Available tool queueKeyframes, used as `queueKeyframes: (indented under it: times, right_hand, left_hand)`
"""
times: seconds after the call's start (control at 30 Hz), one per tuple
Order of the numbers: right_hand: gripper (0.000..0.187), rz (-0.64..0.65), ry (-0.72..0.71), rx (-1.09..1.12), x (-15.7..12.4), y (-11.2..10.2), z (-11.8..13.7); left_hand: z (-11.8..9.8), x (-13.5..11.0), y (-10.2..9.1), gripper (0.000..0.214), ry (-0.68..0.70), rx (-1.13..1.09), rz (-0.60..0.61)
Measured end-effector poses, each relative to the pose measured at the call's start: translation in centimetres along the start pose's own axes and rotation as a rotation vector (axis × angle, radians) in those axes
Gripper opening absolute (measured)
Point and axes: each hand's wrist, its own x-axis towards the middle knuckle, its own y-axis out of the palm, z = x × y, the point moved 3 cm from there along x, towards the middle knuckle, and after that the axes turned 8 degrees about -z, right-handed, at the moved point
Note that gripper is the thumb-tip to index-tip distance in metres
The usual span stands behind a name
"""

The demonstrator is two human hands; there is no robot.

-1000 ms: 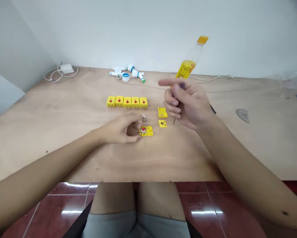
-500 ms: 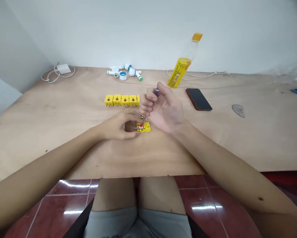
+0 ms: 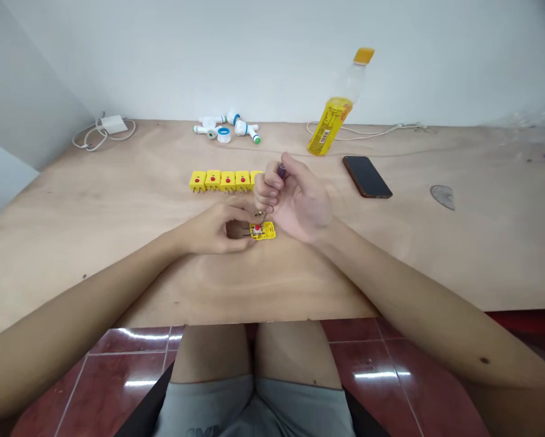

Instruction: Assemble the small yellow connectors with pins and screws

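Note:
An opened yellow plug housing [image 3: 269, 230] lies on the table with a red button and metal pins showing. My left hand [image 3: 215, 229] curves around its pin end, thumb and forefinger gripping its sides. Above it, my right hand [image 3: 300, 197] is closed around a screwdriver [image 3: 281, 171] with a dark purple handle; its thin shaft slants down to the housing. Most of the handle is hidden by the fingers. Small metal bits lie by the left fingertips, too small to name. Behind the hands, several closed yellow plugs [image 3: 227, 181] with red buttons stand in a row, partly covered by my right hand.
White pipe-like fittings [image 3: 224, 135] with blue and green rings lie near the wall. A yellow-labelled bottle [image 3: 331, 124], a phone [image 3: 367, 177] and a clear protractor [image 3: 442, 196] are to the right. A white charger [image 3: 113, 124] with its cable sits at the back left.
The camera view has shifted slightly. My right hand has turned a little with the screwdriver, its handle tilting slightly left. My left hand keeps its hold on the housing.

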Motion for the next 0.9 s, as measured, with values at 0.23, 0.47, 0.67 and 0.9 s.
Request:
queueKeyframes:
  times: [0.23,0.47,0.67,0.9]
  right_hand:
    - [0.068,-0.055,-0.008,-0.063,-0.1,0.0,-0.2]
    - [0.058,0.030,-0.050,0.090,-0.3,0.3,-0.6]
    - [0.043,0.074,-0.110,0.069,-0.5,0.1,-1.3]
    - [0.041,0.085,-0.115,0.066,-0.3,0.0,-1.1]
  left_hand:
    - [-0.1,0.0,0.0,0.037,0.011,0.008,-0.003]
    - [0.0,0.0,0.0,0.039,0.037,0.000,-0.012]
    - [0.1,-0.2,0.0,0.036,0.069,0.061,-0.002]
    - [-0.2,-0.2,0.3,0.036,0.119,0.117,-0.013]
